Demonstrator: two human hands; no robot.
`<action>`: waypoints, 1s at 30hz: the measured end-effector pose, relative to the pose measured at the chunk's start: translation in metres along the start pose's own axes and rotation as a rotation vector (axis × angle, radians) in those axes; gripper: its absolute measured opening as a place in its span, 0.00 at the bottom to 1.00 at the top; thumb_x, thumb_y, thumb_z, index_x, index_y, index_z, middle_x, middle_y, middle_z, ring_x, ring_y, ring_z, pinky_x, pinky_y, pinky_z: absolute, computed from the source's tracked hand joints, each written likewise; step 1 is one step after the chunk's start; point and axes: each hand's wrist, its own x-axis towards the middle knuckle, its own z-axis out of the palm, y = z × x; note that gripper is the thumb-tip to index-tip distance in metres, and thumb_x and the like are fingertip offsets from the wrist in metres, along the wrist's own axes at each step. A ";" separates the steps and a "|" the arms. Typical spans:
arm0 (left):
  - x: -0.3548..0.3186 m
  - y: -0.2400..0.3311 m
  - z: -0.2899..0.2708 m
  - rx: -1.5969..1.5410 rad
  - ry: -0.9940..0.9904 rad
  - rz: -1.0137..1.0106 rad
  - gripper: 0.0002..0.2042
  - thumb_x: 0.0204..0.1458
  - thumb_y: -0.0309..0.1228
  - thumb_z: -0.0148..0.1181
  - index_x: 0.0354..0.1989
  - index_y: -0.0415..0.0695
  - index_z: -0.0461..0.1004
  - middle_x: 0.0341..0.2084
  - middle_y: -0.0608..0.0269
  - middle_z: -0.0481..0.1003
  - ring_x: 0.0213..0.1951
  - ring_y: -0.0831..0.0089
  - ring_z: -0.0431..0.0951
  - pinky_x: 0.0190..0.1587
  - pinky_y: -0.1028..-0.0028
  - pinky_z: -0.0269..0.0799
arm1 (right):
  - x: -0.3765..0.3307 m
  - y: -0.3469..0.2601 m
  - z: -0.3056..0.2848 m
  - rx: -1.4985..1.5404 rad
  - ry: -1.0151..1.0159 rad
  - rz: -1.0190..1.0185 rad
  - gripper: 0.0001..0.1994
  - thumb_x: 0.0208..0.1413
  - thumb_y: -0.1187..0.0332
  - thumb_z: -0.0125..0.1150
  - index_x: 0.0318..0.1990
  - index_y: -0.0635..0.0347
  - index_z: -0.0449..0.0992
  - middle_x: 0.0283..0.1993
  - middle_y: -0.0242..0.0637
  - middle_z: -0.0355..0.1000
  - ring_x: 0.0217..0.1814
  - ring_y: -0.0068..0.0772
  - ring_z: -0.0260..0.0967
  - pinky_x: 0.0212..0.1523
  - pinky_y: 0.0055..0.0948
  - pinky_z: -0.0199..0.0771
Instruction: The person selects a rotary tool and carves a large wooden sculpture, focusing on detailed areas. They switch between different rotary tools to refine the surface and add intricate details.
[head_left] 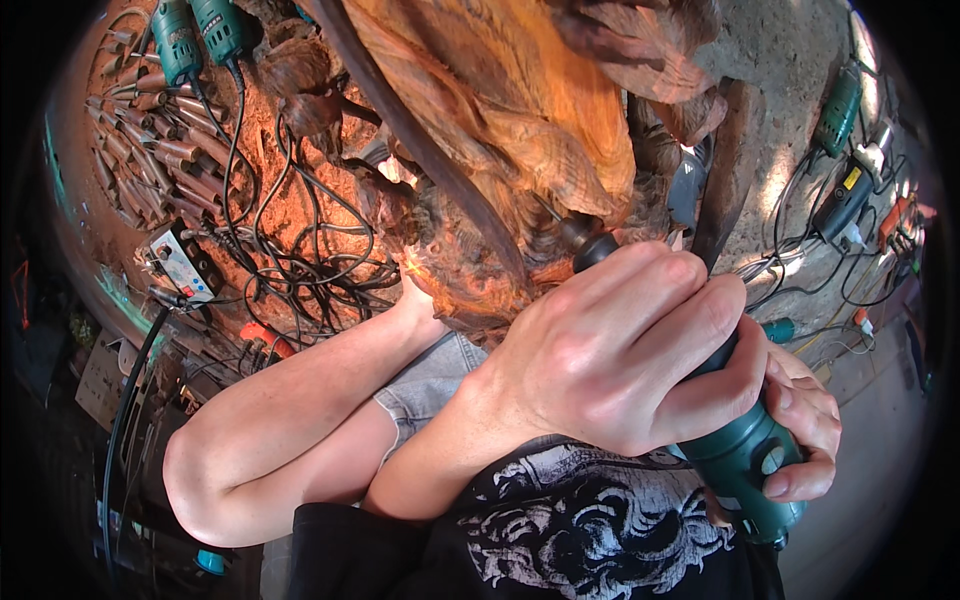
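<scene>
A green straight die grinder [742, 468] slants across in front of me, its black nose pointing up and left. My left hand [620, 350] wraps round the front part of it. Behind, my right hand [808, 425] is closed round the rear of the green body, partly covered by the left. A thin bit [548, 208] sticks out of the nose at the lower part of a large carved wooden sculpture [500, 90], orange-brown with flowing folds. Whether the bit touches the wood I cannot tell. Below the sculpture rests my bent bare leg [300, 430].
Many carving tools [150, 150] lie in rows at the far left, near two green power tools [200, 40]. Tangled black cables [310, 260] and a control box [185, 265] sit on reddish dust. At right are another green tool [838, 110], a black tool [843, 203] and more cords.
</scene>
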 end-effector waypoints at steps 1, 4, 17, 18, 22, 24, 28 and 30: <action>-0.001 -0.001 0.003 0.009 0.003 0.015 0.13 0.32 0.28 0.65 0.30 0.40 0.77 0.30 0.59 0.72 0.27 0.69 0.70 0.25 0.73 0.67 | 0.005 0.006 0.020 -0.077 0.157 -0.040 0.16 0.53 0.67 0.68 0.49 0.49 0.73 0.46 0.57 0.70 0.44 0.52 0.77 0.43 0.40 0.84; 0.000 -0.001 0.002 -0.006 -0.009 0.013 0.12 0.32 0.28 0.65 0.30 0.40 0.77 0.30 0.60 0.72 0.27 0.69 0.69 0.25 0.73 0.67 | 0.008 0.009 0.036 -0.128 0.346 -0.072 0.11 0.56 0.81 0.62 0.43 0.52 0.77 0.37 0.56 0.74 0.35 0.45 0.83 0.37 0.27 0.88; 0.000 -0.001 0.000 -0.014 -0.029 0.023 0.13 0.31 0.28 0.66 0.29 0.39 0.77 0.29 0.59 0.71 0.26 0.69 0.68 0.25 0.73 0.66 | -0.017 -0.017 -0.006 0.043 -0.053 0.117 0.32 0.48 0.47 0.78 0.56 0.43 0.69 0.65 0.57 0.65 0.66 0.66 0.69 0.60 0.68 0.77; 0.000 -0.001 0.000 -0.016 -0.036 0.021 0.13 0.31 0.28 0.66 0.28 0.39 0.77 0.29 0.59 0.71 0.26 0.69 0.68 0.25 0.73 0.67 | -0.015 -0.017 -0.005 0.048 -0.042 0.113 0.31 0.49 0.48 0.78 0.56 0.43 0.69 0.65 0.57 0.65 0.65 0.66 0.69 0.60 0.68 0.77; 0.002 0.002 0.012 0.066 0.007 0.072 0.13 0.31 0.29 0.66 0.28 0.39 0.76 0.30 0.58 0.71 0.28 0.68 0.69 0.27 0.73 0.68 | -0.010 -0.005 0.011 -0.052 0.210 0.000 0.12 0.60 0.68 0.65 0.50 0.49 0.72 0.48 0.58 0.73 0.44 0.47 0.78 0.37 0.39 0.79; 0.001 0.004 0.015 0.130 0.028 0.079 0.12 0.32 0.29 0.66 0.28 0.39 0.76 0.30 0.58 0.71 0.28 0.68 0.69 0.27 0.72 0.69 | -0.008 -0.015 0.013 -0.373 0.303 0.211 0.07 0.66 0.74 0.56 0.48 0.52 0.73 0.41 0.59 0.77 0.35 0.39 0.81 0.27 0.25 0.80; 0.000 0.005 0.018 0.222 0.054 0.043 0.10 0.35 0.29 0.66 0.26 0.40 0.75 0.28 0.60 0.69 0.29 0.68 0.69 0.27 0.72 0.69 | 0.009 -0.083 -0.035 -0.489 0.307 0.924 0.12 0.67 0.64 0.58 0.54 0.57 0.71 0.47 0.63 0.78 0.40 0.47 0.81 0.37 0.32 0.80; -0.002 0.007 0.020 0.226 0.033 0.023 0.09 0.36 0.30 0.65 0.26 0.41 0.74 0.27 0.61 0.67 0.28 0.69 0.69 0.27 0.72 0.69 | 0.011 -0.098 -0.058 -0.185 0.227 1.036 0.26 0.57 0.58 0.73 0.56 0.62 0.70 0.50 0.66 0.77 0.46 0.54 0.82 0.45 0.38 0.82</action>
